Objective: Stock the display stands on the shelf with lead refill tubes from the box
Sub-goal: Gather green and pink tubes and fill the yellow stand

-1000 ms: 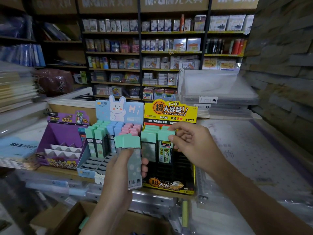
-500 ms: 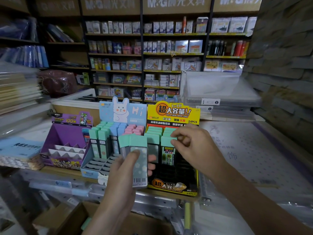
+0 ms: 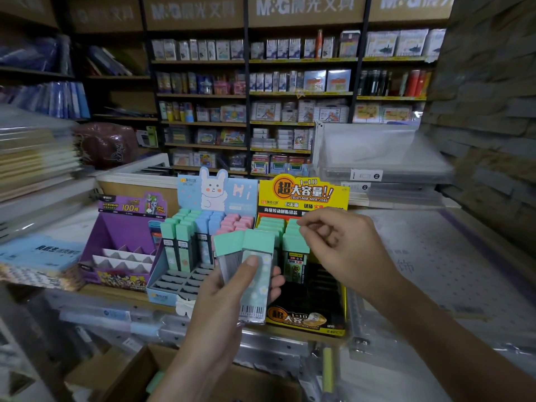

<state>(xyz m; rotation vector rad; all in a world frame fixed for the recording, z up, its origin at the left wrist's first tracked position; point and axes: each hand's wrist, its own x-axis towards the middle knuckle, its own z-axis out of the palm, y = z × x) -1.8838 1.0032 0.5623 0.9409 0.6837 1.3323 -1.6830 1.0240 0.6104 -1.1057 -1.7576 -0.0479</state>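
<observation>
Two green-top tubes (image 3: 258,242) are held in the left hand (image 3: 223,309). Right hand (image 3: 342,245) curls over the yellow stand (image 3: 304,192); cannot tell what it holds.

Dim stationery shop on my feed, with stocked racks at the back and stone on the right.

Across the back wall I see tall dark metal shelving (image 3: 301,94) packed with small boxed stationery, yellow price strips along its edges, under brown header boards with pale M&G lettering (image 3: 304,7). A rough grey stone-block wall (image 3: 493,111) closes the right side. Against it sits a stack of clear plastic file cases (image 3: 383,161). On the left there are blurred piles of pale notebooks (image 3: 32,158), a row of blue folders (image 3: 58,100) and a dark red bundled bag (image 3: 107,143). A brown wooden shelf (image 3: 121,294) runs across the foreground. The light is low and flat.
</observation>
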